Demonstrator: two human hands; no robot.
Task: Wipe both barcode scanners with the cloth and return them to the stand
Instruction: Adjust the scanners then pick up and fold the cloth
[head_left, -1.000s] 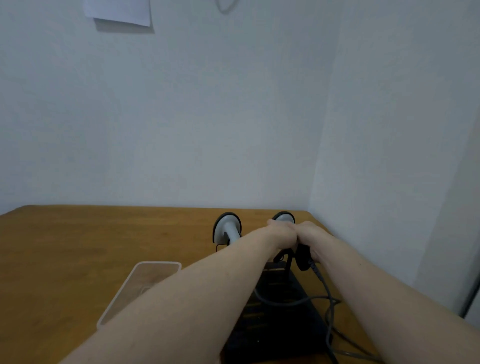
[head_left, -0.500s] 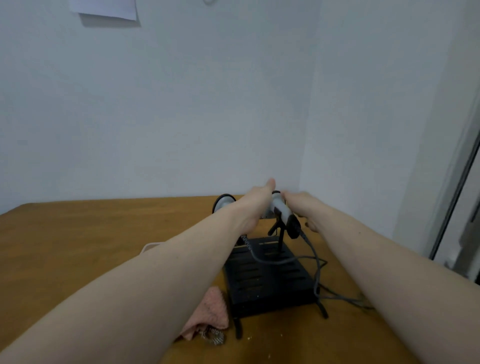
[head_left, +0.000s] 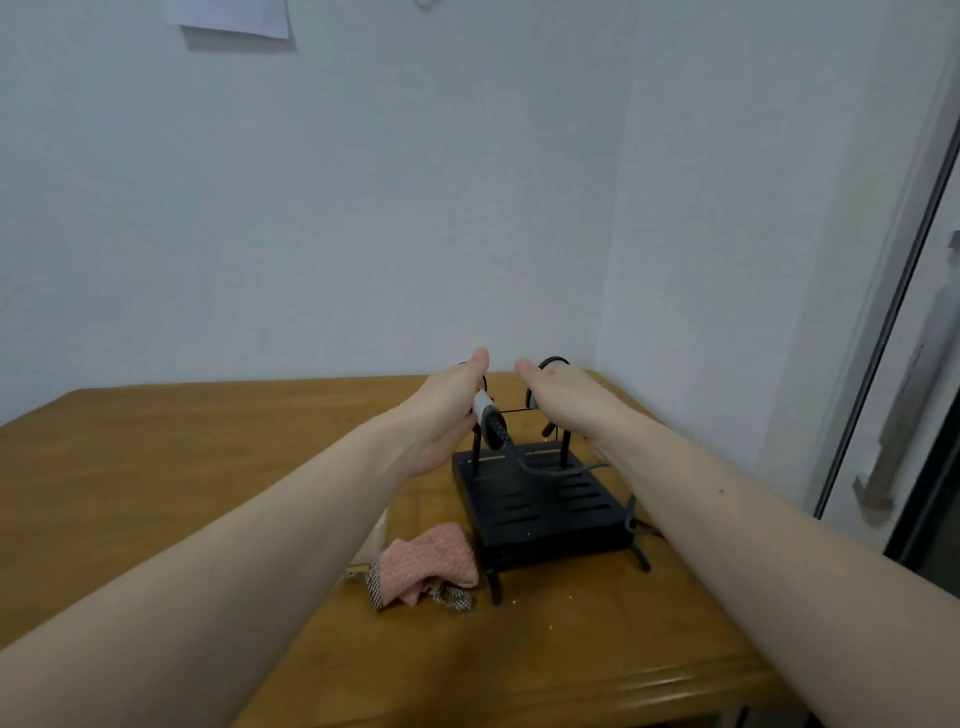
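At the stand's rear posts we see the left hand gripping one scanner's handle. The right hand covers the second scanner; its finger state we cannot tell. The cloth lies on the table, touching the stand's front-left corner.

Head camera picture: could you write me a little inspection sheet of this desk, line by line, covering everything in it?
Surface: wooden table, a few crumbs near the front.
Job's things: black stand; left scanner on its rail; right scanner mostly hidden; pink cloth crumpled beside the stand.
Clutter: a pale tray, mostly hidden by the left forearm.
Hands: left hand at the left scanner, grip unclear; right hand over the right scanner, fingers hidden.
Cables: grey cable across the stand; more at its right edge.
Surroundings: white walls, paper sheet, door frame at right.
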